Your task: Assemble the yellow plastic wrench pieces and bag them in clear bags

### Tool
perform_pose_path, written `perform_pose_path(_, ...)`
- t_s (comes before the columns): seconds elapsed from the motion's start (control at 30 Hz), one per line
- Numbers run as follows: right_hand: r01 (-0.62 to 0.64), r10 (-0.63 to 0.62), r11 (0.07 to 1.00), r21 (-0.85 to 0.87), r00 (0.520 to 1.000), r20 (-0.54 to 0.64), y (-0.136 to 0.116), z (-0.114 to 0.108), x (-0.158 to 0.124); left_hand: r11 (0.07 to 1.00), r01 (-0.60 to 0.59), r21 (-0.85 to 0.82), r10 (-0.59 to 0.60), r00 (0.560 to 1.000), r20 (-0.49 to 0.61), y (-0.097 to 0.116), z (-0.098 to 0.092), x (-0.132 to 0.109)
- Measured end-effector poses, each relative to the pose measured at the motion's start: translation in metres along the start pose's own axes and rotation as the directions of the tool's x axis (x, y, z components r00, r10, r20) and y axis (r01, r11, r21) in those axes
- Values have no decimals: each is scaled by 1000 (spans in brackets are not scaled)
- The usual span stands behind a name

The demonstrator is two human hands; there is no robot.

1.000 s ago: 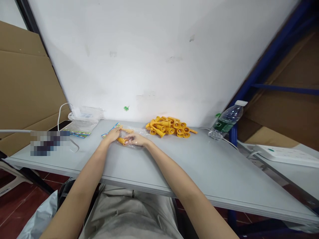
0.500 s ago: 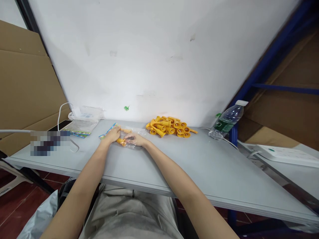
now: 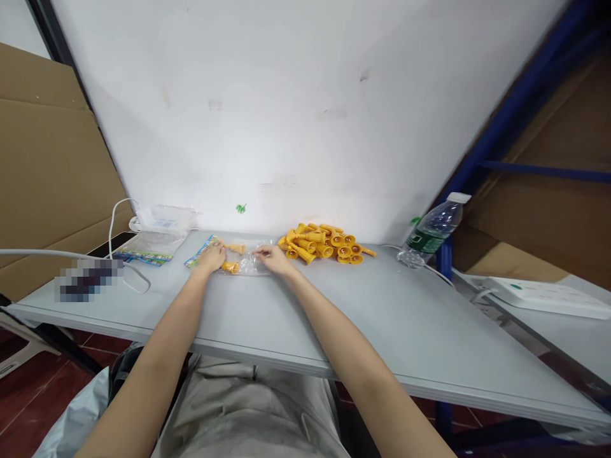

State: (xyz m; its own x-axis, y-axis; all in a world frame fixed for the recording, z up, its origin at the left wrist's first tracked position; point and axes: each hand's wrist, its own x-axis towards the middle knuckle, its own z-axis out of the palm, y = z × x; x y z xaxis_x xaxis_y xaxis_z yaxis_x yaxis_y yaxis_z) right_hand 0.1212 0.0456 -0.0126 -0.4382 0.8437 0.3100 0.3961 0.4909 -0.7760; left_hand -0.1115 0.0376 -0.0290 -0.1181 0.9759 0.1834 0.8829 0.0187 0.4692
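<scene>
A clear plastic bag (image 3: 248, 264) with a colourful header lies flat on the grey table. Two yellow plastic pieces, one (image 3: 235, 248) behind and one (image 3: 230, 267) in front, show inside or under its film. My left hand (image 3: 210, 257) presses on the header end of the bag, with its fingertips near the yellow pieces. At the bag's other end, my right hand (image 3: 272, 257) has its fingers pinched together on the clear film. A pile of yellow horn-shaped pieces (image 3: 324, 242) is just right of my right hand.
Flat packaging bags (image 3: 155, 245) lie at the left, near a white cable (image 3: 112, 222) and a dark phone-like object (image 3: 112, 245). A water bottle (image 3: 432, 232) leans at the right. Beyond it, a white power strip (image 3: 548, 297) rests on another surface. The wall (image 3: 286, 127) borders the table (image 3: 382, 318).
My right hand has moved right, away from the yellow pieces, to the bag's far end. The bag now lies flatter, and both yellow pieces show more fully. My left hand has shifted slightly left.
</scene>
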Motion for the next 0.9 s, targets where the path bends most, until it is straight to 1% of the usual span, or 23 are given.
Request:
perform_pose_path(0.03,-42,36,998,-56,993,-112,2,-7,0,1000,16,14,-16,1000,7,-2,-1,1)
perform_pose_path(0.1,-129,67,975,-180,946,-317,5,-18,-1,998,49,28,-49,999,8,-6,-4,2)
perform_pose_path(0.13,-165,59,954,-252,923,-380,6,-23,-3,998,63,29,-63,998,-1,-8,-5,2)
perform_pose_path(0.17,-196,44,923,-330,908,-417,7,-26,-6,997,78,29,-78,997,-13,-10,-6,1)
perform_pose_path(0.2,-219,28,885,-410,906,-422,7,-28,-8,995,94,30,-93,995,-25,-11,-7,1)
perform_pose_path(0.23,-232,17,842,-488,914,-405,7,-28,-11,994,108,31,-107,994,-37,-13,-7,1)
perform_pose_path(0.3,-231,9,756,-612,939,-343,5,-27,-15,991,130,34,-128,990,-58,-14,-7,0)
perform_pose_path(0.37,-220,12,695,-684,955,-295,4,-24,-18,990,138,38,-135,988,-68,-15,-7,-1)
perform_pose_path(0.47,-229,24,642,-732,960,-279,3,-20,-18,989,137,46,-134,988,-76,-14,-7,-2)
perform_pose_path(0.63,-273,37,605,-748,948,-316,5,-21,-16,990,133,49,-130,989,-70,-12,-8,-4)
perform_pose_path(0.8,-364,40,611,-703,901,-432,9,-27,-16,991,130,30,-128,990,-65,-11,-8,-5)
perform_pose_path(0.9,-382,55,621,-684,892,-448,11,-30,-15,990,134,37,-132,989,-63,-10,-8,-5)
